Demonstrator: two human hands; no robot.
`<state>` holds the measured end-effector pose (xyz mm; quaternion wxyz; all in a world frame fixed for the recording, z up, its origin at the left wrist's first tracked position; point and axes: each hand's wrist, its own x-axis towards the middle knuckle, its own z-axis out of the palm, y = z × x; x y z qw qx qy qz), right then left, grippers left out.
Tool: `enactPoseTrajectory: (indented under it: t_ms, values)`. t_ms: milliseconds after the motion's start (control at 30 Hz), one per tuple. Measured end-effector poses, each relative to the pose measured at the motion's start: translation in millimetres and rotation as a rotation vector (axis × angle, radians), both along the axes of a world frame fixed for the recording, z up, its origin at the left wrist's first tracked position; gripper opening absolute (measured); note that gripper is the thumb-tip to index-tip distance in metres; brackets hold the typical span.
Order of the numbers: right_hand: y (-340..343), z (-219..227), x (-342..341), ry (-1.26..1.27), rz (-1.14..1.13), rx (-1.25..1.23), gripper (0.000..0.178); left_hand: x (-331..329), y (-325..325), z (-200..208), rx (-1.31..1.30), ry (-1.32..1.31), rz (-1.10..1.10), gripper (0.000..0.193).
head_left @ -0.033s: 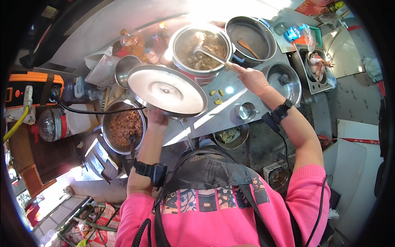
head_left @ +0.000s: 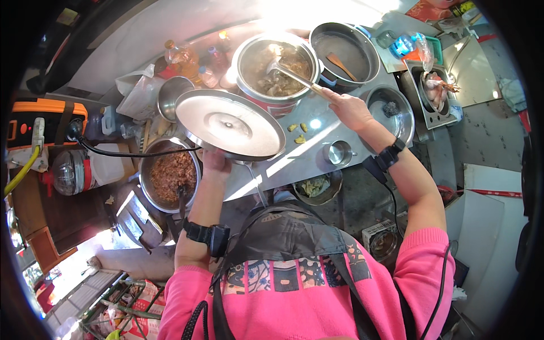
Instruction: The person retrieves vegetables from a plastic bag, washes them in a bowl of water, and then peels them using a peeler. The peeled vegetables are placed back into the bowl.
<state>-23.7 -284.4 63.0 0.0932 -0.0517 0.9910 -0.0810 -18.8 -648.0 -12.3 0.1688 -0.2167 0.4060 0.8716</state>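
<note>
My right hand [head_left: 349, 110] is closed around the wooden-ended handle of a metal ladle [head_left: 292, 73]. The ladle's head dips into a tall steel pot [head_left: 242, 72] of brown, chunky, steaming food [head_left: 288, 85]. Tilted to the left of that pot is a large round metal lid [head_left: 204, 126]. My left hand [head_left: 216, 162] supports it from below, and the lid hides most of the fingers. Below and left of the lid stands a steel basin [head_left: 196, 190] of reddish minced food [head_left: 169, 174], with a dark-handled utensil in it.
Behind the ladle hand sits a dark pan [head_left: 371, 48] with a wooden spatula [head_left: 341, 66]. A steel bowl [head_left: 408, 107] holds a scouring pad, beside a metal cup [head_left: 340, 153]. Small yellow-green pieces [head_left: 301, 139] lie on the table. Bottles [head_left: 181, 56] crowd the back left; a black cable [head_left: 136, 153] reaches toward the lid.
</note>
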Motion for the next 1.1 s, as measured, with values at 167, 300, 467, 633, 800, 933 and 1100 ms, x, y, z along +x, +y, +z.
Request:
enactPoseTrajectory:
  t_ms: [167, 300, 467, 633, 800, 933, 1100]
  values:
    - [11.6, 21.6, 21.3, 0.004, -0.077, -0.047, 0.05, -3.5, 2.5, 3.8, 0.062, -0.061, 0.0, 0.045]
    - [21.7, 33.4, 37.2, 0.058, -0.087, -0.099, 0.049, -7.6, 0.8, -2.7, 0.04, -0.056, -0.043, 0.046]
    - [28.1, 45.4, 48.1, 0.06, -0.144, -0.142, 0.045, -10.2, -1.6, -12.1, 0.102, -0.03, -0.069, 0.051]
    - [29.7, 70.7, 54.1, -0.009, -0.162, -0.16, 0.041, -10.2, -0.2, -16.7, 0.19, 0.006, -0.074, 0.058]
    - [15.6, 65.9, 44.4, -0.13, -0.152, -0.162, 0.038, -7.0, 2.6, -19.3, 0.031, 0.046, -0.083, 0.051]
    - [8.5, 40.5, 28.2, -0.099, -0.147, -0.171, 0.038, -4.3, 2.0, -14.6, 0.114, 0.01, -0.015, 0.075]
    - [5.5, 5.8, 12.0, -0.115, -0.191, -0.21, 0.04, -5.7, 7.1, -5.1, 0.027, -0.055, -0.011, 0.053]
